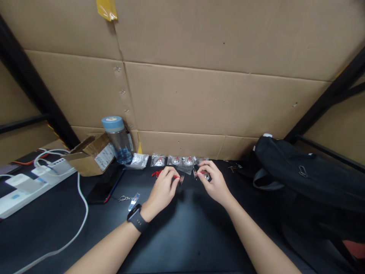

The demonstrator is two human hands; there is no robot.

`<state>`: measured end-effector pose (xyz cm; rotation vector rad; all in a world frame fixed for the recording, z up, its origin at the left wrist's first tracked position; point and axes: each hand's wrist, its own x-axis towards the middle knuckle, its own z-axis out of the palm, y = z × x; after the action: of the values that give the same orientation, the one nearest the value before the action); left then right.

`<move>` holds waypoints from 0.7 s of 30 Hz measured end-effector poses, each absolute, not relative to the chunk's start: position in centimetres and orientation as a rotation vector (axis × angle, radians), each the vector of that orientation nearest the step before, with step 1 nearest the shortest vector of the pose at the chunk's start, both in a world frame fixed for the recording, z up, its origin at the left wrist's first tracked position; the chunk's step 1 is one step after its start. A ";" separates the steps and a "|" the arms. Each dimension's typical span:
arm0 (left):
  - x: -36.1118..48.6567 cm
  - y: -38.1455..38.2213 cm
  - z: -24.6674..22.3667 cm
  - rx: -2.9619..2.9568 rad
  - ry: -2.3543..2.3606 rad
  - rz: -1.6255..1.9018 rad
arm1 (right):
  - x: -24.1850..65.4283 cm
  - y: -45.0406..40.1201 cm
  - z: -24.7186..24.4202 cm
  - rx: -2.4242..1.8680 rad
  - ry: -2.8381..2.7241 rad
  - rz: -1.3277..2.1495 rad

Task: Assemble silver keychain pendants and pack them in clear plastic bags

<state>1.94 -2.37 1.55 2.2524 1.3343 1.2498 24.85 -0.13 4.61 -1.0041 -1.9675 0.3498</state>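
Note:
My left hand (162, 187) is closed in a pinch on the red stem of a small disc (181, 179), which hangs on edge off the fingertips. Opposite it, my right hand (214, 182) pinches a similar small disc (195, 173), also on edge, and the two discs face each other with a gap between. Another shiny round piece (207, 176) shows just under my right fingers. A red cord (156, 174) lies beside my left knuckles. Behind the hands, several clear bags (176, 160) lie in a row, holding clear discs with red knobs.
On the left stand a water bottle (115, 139), an opened cardboard box (92, 156) and a white power strip (25, 186) with cables. A dark phone (105, 186) and a keyring tag (134, 201) lie nearer. A black backpack (308, 171) fills the right side.

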 end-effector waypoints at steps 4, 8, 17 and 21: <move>1.8 -2.0 1.7 2.113 1.348 1.358 | 24.8 -0.3 4.6 -1.001 -1.868 0.391; 2.0 -2.0 1.7 2.040 1.347 1.375 | 24.2 -0.7 4.4 -1.007 -1.850 0.371; 2.4 -2.3 1.3 1.983 1.315 1.406 | 22.9 -1.3 4.0 -0.989 -1.858 0.406; 2.5 -2.4 1.5 1.981 1.295 1.401 | 22.6 -1.4 3.7 -0.973 -1.844 0.445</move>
<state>2.53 -2.44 1.46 1.9813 1.2945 1.4005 22.58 -1.45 3.68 -0.9730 -1.8442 0.4446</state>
